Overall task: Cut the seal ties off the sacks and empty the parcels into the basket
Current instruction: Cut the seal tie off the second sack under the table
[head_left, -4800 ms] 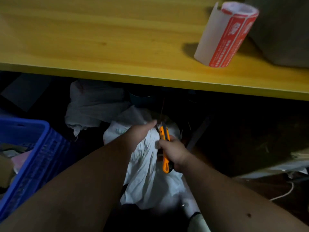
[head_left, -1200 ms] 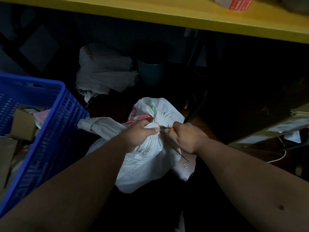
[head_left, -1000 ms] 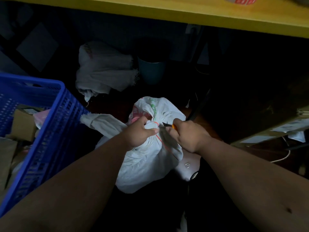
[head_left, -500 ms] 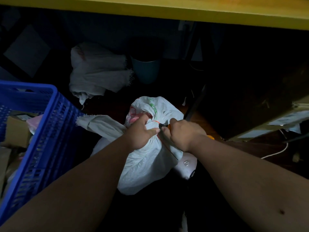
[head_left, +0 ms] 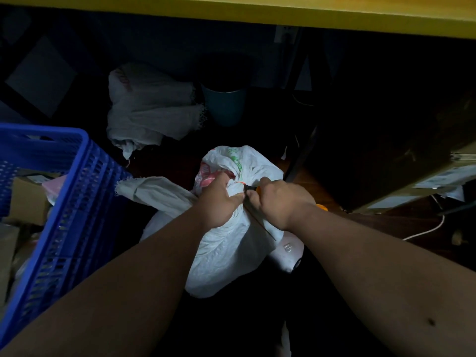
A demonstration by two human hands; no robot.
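Cutting tie on white sack point(head_left: 226, 253)
Left hand point(head_left: 219, 202) grips the bunched neck with its orange seal tie point(head_left: 240, 182); right hand point(head_left: 279, 202) clenches orange-handled cutter point(head_left: 251, 188); sack crumpled, red and green print.

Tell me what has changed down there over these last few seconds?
The view dropped from the tabletop to the floor. The sack now shows its printed top and orange tie. The left hand still grips the neck; the right hand still works the cutter there. Blue basket unmoved.

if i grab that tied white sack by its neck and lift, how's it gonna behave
The white sack probably sags; its woven cloth creases under the left hand. Its bulging body suggests some weight. It is unlikely to roll.
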